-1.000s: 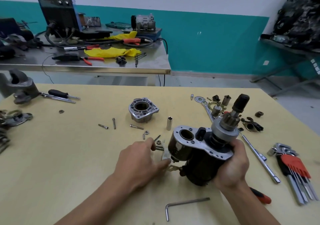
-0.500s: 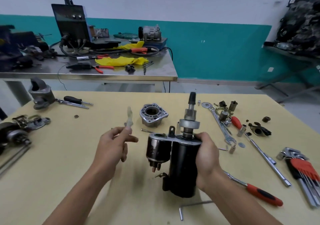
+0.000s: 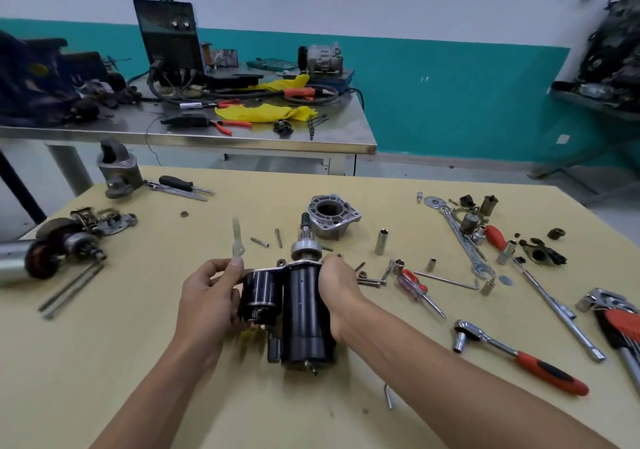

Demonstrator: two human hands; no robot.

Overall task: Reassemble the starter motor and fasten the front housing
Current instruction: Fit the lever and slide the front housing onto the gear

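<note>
Room: teal-and-white wall, with a cluttered steel bench (image 3: pixel 194 137) behind your yellow-tan tabletop (image 3: pixel 138 362).
Task's thing: the black cylindrical starter motor (image 3: pixel 304 313) stands upright in front of you. Its base looks to be on the tabletop, and its silver pinion shaft (image 3: pixel 303 244) points up.
Solenoid: the smaller black cylinder (image 3: pixel 259 292) sits on the motor's left side, under the same plate.
Right hand (image 3: pixel 341 292): your grip is wrapped round the upper part of the motor body and steadies it.
Left hand (image 3: pixel 207 296): your grip is pinched on the foot of a pale translucent plastic lever (image 3: pixel 237 237). The lever stands upright just beside the solenoid top.
Front housing: the silver cast-aluminium housing (image 3: pixel 331 216) lies open end up behind the motor, apart from it and not yet fitted.
Fasteners: short steel bolts (image 3: pixel 259 242) lie loose between lever and housing, and longer ones (image 3: pixel 372 281) just right of your right hand.
Tool: the chrome ratchet with a red-and-black handle (image 3: pixel 519 357) lies well to your right, untouched.
Change: a second ago the motor is tilted in your right hand and your left hand is down among the small parts. Now the motor is upright, and the lever is off the tabletop and close to the plate.
Meaning: you appear to be at the lever-fitting step, which probably comes before the housing can go over the shaft.
Next: the lever's forked end likely has to seat near the shaft first, so keep the motor steady.
Risk: the thin plastic may bend if you force it.
</note>
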